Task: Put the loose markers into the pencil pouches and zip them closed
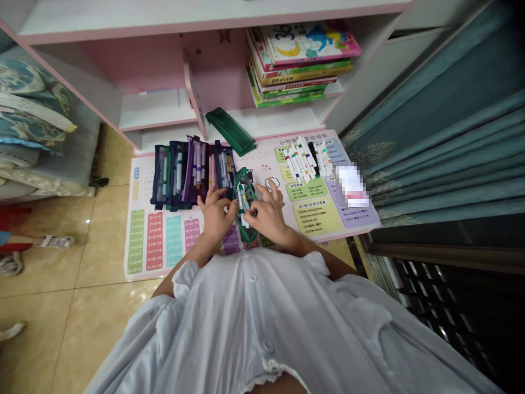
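Note:
A green mesh pencil pouch [249, 236] lies unzipped in front of me, with several white markers [242, 198] inside. At its left edge my left hand [217, 214] pinches the rim between thumb and finger, the other fingers spread. My right hand [268, 214] grips the opposite rim, its thumb and forefinger close to the markers. Left of my hands, filled pouches stand in a row: a purple pouch [194, 169] among dark blue ones [176, 175]. Another green pouch [232, 131], flat, rests behind. To the right, loose white markers [301, 158] lie in a pile.
The desk [266, 164] has a printed mat with times tables. A shelf unit [197, 104] rises at the back, holding a stack of books [295, 65]. A blurred white object [350, 186] lies at the right, near a blue curtain [443, 120]. Someone's foot [57, 241] shows at far left.

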Motion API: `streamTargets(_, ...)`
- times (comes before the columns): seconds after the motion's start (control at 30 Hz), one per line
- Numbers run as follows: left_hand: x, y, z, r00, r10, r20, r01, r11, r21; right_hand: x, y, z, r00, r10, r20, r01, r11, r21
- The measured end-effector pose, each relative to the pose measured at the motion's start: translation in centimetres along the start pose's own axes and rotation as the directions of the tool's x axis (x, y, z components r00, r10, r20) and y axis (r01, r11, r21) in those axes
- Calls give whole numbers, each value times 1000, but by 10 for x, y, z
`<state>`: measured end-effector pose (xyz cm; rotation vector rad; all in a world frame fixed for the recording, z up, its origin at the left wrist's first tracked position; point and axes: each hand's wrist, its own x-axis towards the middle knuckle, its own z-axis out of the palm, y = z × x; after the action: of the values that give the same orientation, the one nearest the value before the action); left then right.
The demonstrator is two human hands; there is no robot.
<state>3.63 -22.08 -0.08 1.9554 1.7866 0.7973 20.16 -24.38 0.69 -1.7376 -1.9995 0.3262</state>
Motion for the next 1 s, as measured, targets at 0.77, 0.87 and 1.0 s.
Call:
streamTargets(0.77, 0, -1, 0, 1000, 0, 6, 0, 1000, -29, 63, 121, -5, 906, 332, -261, -394, 889, -236)
streamTargets(0.87, 1, -1, -1, 1000, -6, 10, 6, 1000, -27, 70, 140, -1, 896, 366, -252, -429, 859, -278)
streamTargets(1.0, 1, -1, -2, 1000, -23, 9, 23, 999, -22, 73, 145, 1, 893, 370, -255, -438, 842, -313)
